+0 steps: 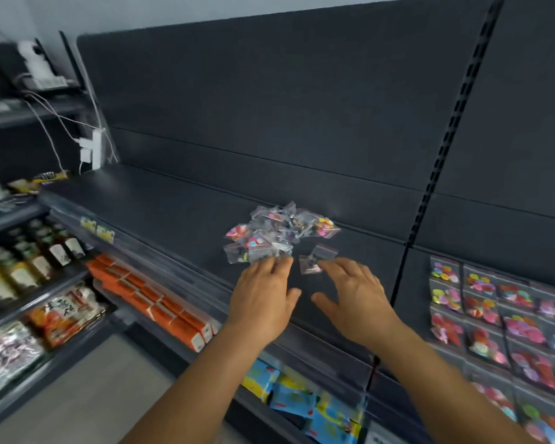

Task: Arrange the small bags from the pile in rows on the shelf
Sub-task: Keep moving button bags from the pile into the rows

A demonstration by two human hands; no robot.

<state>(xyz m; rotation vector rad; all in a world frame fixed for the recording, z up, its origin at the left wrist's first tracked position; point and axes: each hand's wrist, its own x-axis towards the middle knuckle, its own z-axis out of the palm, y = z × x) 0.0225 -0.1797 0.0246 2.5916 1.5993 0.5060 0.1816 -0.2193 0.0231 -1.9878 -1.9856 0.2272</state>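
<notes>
A pile of small clear bags [281, 232] with colourful bits inside lies on the dark shelf [161, 203], near its middle. Two loose bags [316, 259] lie just right of the pile. My left hand [263, 299] is flat and spread, its fingertips touching the pile's near edge. My right hand [356, 296] is also spread, with its fingertips at the loose bags. Neither hand grips anything.
On the shelf to the right, rows of small bags [494, 318] lie side by side past a slotted upright [430, 187]. Lower shelves hold orange boxes [154, 302], blue packets [302, 398], bottles [39, 257] and snack packs [64, 315].
</notes>
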